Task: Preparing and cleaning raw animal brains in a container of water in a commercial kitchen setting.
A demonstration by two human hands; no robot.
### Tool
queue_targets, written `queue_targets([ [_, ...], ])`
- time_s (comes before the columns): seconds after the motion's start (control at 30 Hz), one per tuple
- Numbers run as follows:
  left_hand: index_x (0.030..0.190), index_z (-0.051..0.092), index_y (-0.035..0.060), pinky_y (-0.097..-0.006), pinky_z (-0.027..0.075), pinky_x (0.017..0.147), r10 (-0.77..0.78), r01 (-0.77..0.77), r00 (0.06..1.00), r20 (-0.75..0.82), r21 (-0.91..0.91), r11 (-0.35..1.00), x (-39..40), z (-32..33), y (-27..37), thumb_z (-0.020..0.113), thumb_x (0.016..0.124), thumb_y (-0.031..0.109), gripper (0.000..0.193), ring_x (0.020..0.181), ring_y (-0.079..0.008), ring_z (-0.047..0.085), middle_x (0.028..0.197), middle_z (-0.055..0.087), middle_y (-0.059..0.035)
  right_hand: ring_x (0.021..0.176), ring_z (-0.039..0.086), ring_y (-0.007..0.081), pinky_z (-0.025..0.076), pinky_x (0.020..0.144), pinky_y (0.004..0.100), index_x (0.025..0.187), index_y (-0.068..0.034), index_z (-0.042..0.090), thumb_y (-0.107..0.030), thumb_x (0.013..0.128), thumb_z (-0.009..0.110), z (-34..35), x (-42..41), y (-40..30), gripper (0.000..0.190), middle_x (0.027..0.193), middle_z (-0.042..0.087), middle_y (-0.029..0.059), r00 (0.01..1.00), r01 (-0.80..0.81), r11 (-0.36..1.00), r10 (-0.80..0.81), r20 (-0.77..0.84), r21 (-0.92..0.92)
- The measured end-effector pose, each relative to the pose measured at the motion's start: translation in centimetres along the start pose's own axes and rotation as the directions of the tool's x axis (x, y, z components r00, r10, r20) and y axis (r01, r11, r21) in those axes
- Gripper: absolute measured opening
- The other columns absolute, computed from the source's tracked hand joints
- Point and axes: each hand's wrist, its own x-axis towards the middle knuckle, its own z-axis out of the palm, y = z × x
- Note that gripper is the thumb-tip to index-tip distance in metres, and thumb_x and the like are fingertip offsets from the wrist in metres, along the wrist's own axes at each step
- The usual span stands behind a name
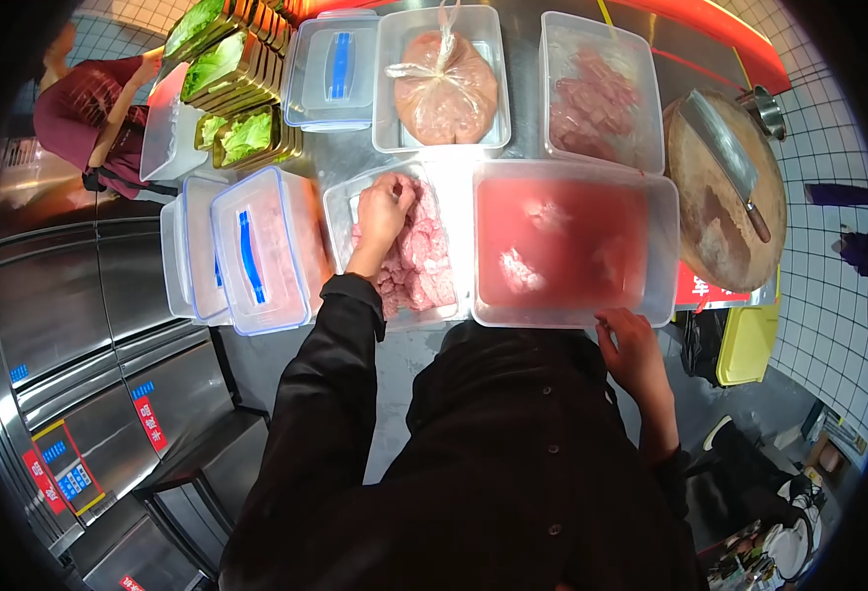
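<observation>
My left hand [384,214] is over a clear plastic tub [339,207] of pale pink, folded meat pieces [423,255], fingers curled at the meat; whether they grip a piece cannot be told. My right hand [630,347] hangs by the near right edge of a larger plastic tub [576,318], fingers loosely bent, nothing seen in it. That tub holds reddish liquid [578,258] with pale meat pieces [520,272] in it. Behind stand a tub with a tied clear bag of minced meat [445,96] and a tub of sliced raw meat [596,103].
A cleaver [722,144] lies on a round wooden chopping block [729,258] at right. Lidded boxes [260,251] with blue handles stand at left, below stacked trays of lettuce [245,137]. A co-worker [87,111] stands at far left. A yellow bin lid [746,346] is below the block.
</observation>
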Motion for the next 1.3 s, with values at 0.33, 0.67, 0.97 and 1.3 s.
queue_targets([
  [0.33, 0.096, 0.063, 0.0035, -0.0423, 0.052, 0.07, -0.06, 0.061, 0.997, 0.051, -0.033, 0.998, 0.2, -0.1, 0.1, 0.062, 0.09, 0.019, 0.017, 0.075, -0.036, 0.068, 0.081, 0.069, -0.0173, 0.086, 0.063, 0.034, 0.046, 0.082, 0.0422, 0.101, -0.001, 0.064, -0.006, 0.085, 0.062, 0.0, -0.3, 0.2, 0.016, 0.09, 0.065, 0.0148, 1.0, -0.012, 1.0, 0.012, 0.016, 0.015],
  [0.67, 0.097, 0.063, 0.0049, -0.034, 0.051, 0.078, -0.081, 0.09, 0.974, 0.213, -0.029, 0.996, 1.9, -3.8, 1.9, 0.061, 0.093, 0.02, 0.015, 0.086, -0.0245, 0.068, 0.091, 0.071, -0.0111, 0.085, 0.063, 0.0343, 0.047, 0.081, 0.042, 0.099, -0.001, 0.064, -0.006, 0.085, 0.061, -0.6, 0.2, 0.3, 0.015, 0.09, 0.065, 0.0151, 1.0, -0.021, 1.0, 0.021, 0.013, 0.002],
  [0.97, 0.097, 0.064, 0.0003, -0.0295, 0.052, 0.087, -0.109, 0.257, 0.966, 0.233, -0.844, 0.471, 3.4, -10.8, 6.5, 0.062, 0.096, 0.01, 0.01, 0.09, -0.0155, 0.065, 0.1, 0.069, -0.0098, 0.085, 0.063, 0.0344, 0.047, 0.08, 0.0425, 0.098, -0.002, 0.064, -0.006, 0.085, 0.06, -0.9, 1.1, 0.6, 0.014, 0.088, 0.065, 0.0148, 1.0, 0.01, 1.0, -0.01, -0.008, -0.004],
  [1.3, 0.088, 0.061, 0.0014, -0.0524, 0.051, 0.099, 0.142, 0.494, 0.869, 0.474, -0.85, -0.181, 1.4, -11.3, 11.7, 0.058, 0.093, 0.001, 0.006, 0.093, -0.022, 0.069, 0.107, 0.067, -0.0163, 0.085, 0.063, 0.0342, 0.047, 0.08, 0.0413, 0.1, -0.003, 0.064, -0.007, 0.086, 0.06, -2.1, 1.0, 0.4, 0.015, 0.089, 0.066, 0.0143, 0.998, -0.001, 1.0, 0.001, -0.065, 0.0],
])
